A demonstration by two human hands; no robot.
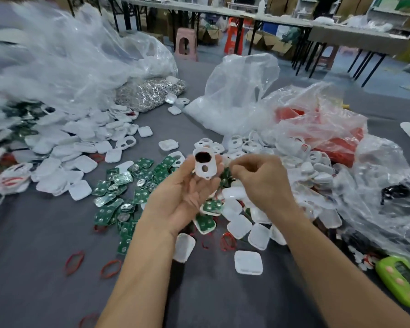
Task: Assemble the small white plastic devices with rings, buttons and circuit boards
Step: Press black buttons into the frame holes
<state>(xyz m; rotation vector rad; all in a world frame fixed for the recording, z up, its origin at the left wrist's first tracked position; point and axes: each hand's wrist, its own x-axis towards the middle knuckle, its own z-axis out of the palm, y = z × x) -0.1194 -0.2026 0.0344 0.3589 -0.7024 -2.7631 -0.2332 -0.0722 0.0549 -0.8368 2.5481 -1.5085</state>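
left hand [185,192] grip clamped on white shell [205,165] (two holes) | right hand [258,178] fingers curled, grip cannot tell

Small manual assy workshop / factory floor. Evidence: grey worktop [45,268] buried in bulk parts: heaps of loose white plastic shells [64,147], green PCBs [118,200], red rubber bands [74,261], big clear poly bags [57,55] incl. one full of small metal bits [149,91]. Bkgd: rows of long folding tables [355,36], cardboard cartons [260,39] underneath, plastic stools [186,43].
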